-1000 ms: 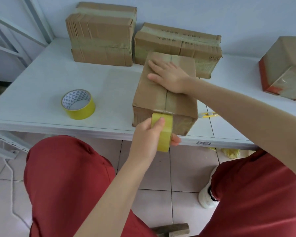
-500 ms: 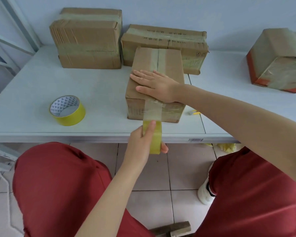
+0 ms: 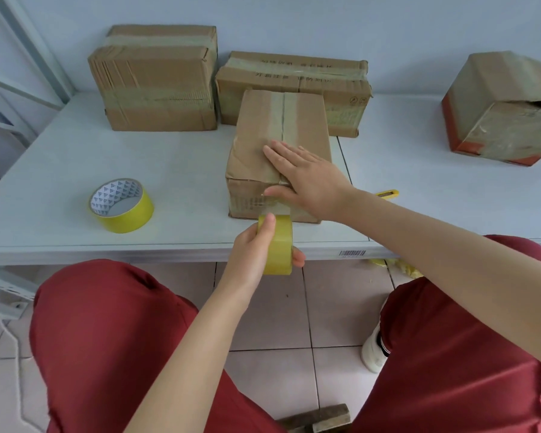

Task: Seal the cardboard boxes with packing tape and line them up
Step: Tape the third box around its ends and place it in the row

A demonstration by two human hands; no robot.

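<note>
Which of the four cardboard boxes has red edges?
The crumpled cardboard box standing alone at far right; the other three are plain brown.

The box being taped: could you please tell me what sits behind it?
A low taped cardboard box; the box being taped covers its lower middle, so whether they touch cannot be seen.

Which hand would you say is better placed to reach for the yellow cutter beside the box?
Probably the right hand. It rests flat on the box, and the yellow cutter lies just beside its forearm, while the left hand grips the tape roll strung to the box.
</note>
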